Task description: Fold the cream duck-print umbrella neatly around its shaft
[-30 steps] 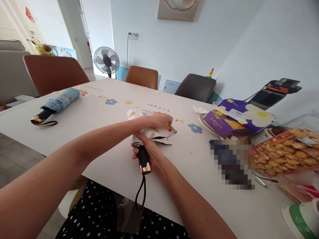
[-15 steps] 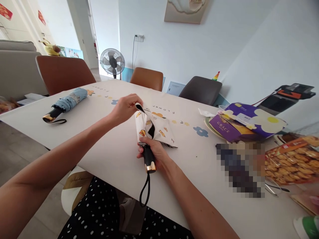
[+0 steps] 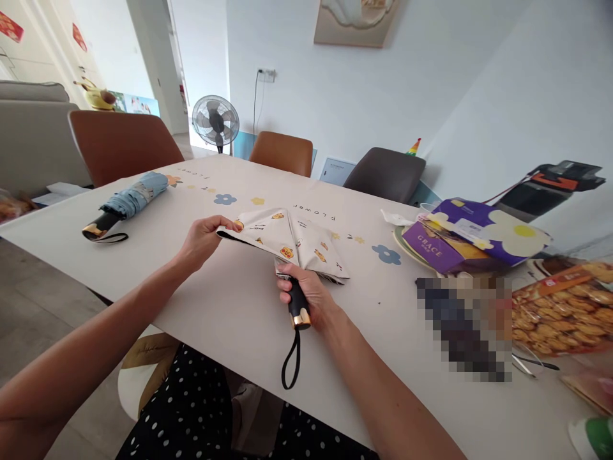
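Note:
A white folding umbrella [image 3: 313, 249] with small yellow and orange cartoon prints lies collapsed over the table in front of me, its cloth loose. My right hand [image 3: 306, 287] is wrapped round the top of its black handle, which has a gold end and a hanging black wrist loop [image 3: 291, 364]. The edge of one canopy panel is pinched in my left hand [image 3: 208, 239] and stretched out to the left, its black underside showing along the rim. At the left of the table a blue folding umbrella [image 3: 136, 195] lies rolled up, with a similar black-and-gold handle.
On the right stand a purple box [image 3: 460, 236] on a plate, a dark bottle-like object [image 3: 546, 191], a bag of cookies [image 3: 565, 306] and a pixelated patch. Chairs [image 3: 282, 153] line the far side of the white table [image 3: 215, 338]; a fan [image 3: 215, 120] stands behind.
My left hand has moved left and down, drawing the canopy panel out flat to the left. My right hand, with the handle, has shifted slightly right.

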`<state>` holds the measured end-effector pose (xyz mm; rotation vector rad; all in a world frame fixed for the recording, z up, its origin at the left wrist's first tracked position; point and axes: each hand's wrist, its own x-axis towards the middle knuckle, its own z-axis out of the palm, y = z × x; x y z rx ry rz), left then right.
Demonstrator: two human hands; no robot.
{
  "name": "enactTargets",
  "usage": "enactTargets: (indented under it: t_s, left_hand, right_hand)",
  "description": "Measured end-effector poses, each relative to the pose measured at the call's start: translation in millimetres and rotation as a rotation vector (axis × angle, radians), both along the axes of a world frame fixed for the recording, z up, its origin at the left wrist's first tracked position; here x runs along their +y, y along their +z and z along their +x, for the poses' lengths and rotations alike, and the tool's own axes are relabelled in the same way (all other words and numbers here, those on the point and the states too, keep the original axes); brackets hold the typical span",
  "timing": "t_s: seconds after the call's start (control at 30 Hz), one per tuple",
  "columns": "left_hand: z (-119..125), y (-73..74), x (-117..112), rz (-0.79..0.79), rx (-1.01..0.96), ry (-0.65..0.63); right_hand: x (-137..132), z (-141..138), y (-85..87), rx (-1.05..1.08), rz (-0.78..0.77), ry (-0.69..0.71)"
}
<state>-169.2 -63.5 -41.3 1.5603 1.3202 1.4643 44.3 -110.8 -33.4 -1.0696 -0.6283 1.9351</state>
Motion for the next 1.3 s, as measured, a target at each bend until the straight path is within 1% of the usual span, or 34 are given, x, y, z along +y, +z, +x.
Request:
enactTargets:
  t_s: [0.2,0.3,0.4,0.53,0.67,0.73,0.8,0.83,0.87,0.93,1.0,1.03,1.07,1.1,1.17,1.23,1.3]
  left_hand:
    - [1.8,-7.2,0.3,0.096,0.177,-0.059]
    - [1.9,-8.4,0.0,0.133,0.2,-0.096]
    - [1.4,-8.9,0.6,0.122,0.173,-0.121]
    - [0.6,-11.6,3.4,0.042,0.097,-0.07]
    - [-0.4,-12.7,7.2,-0.047,0.156,-0.045]
    - [-0.2,-9.5,9.3,-0.079,0.165,0.042]
    - [2.9,-3.4,11.6,-0.071,0.167,0.146]
    - [6.6,0.1,12.6,-0.069,0.173,0.171]
    - [12.2,3.4,13.4,-0.078,0.181,0.165]
    - [29.9,8.4,14.4,-0.132,0.192,0.07]
    - [55.1,9.7,14.7,-0.175,0.186,-0.069]
    - [69.2,9.2,14.8,-0.182,0.182,-0.112]
    - [83.0,8.3,15.2,-0.162,0.185,-0.128]
    - [96.0,7.3,15.8,-0.139,0.202,-0.14]
    - [116.5,6.4,18.6,-0.124,0.203,-0.109]
    - [128.3,7.4,23.4,-0.155,0.155,-0.077]
    - [132.4,9.1,29.2,-0.226,0.05,-0.06]
  right_hand:
    - [5.5,9.5,-2.4,0.124,0.025,0.036]
    - [4.8,9.6,-1.9,0.108,0.027,0.037]
    - [3.9,8.6,-1.2,0.04,0.017,0.01]
    - [4.1,9.1,-2.5,-0.015,0.033,0.0]
    - [5.1,9.9,-5.4,-0.099,0.044,-0.009]
    - [5.7,9.5,-6.6,-0.149,0.05,-0.019]
    - [6.1,8.7,-7.4,-0.193,0.05,-0.03]
    - [6.2,8.2,-7.8,-0.211,0.049,-0.033]
    - [6.2,7.5,-8.1,-0.225,0.052,-0.035]
    - [5.8,6.2,-9.0,-0.248,0.062,-0.031]
    - [5.0,4.9,-9.8,-0.285,0.074,-0.021]
    - [4.5,4.4,-10.1,-0.309,0.079,-0.015]
    - [4.1,4.0,-10.2,-0.331,0.085,-0.009]
    - [3.6,3.7,-10.3,-0.35,0.095,-0.006]
    - [3.1,3.6,-10.1,-0.37,0.119,-0.005]
    - [2.9,4.0,-9.9,-0.377,0.125,-0.008]
    - [3.1,4.6,-9.7,-0.372,0.117,-0.003]
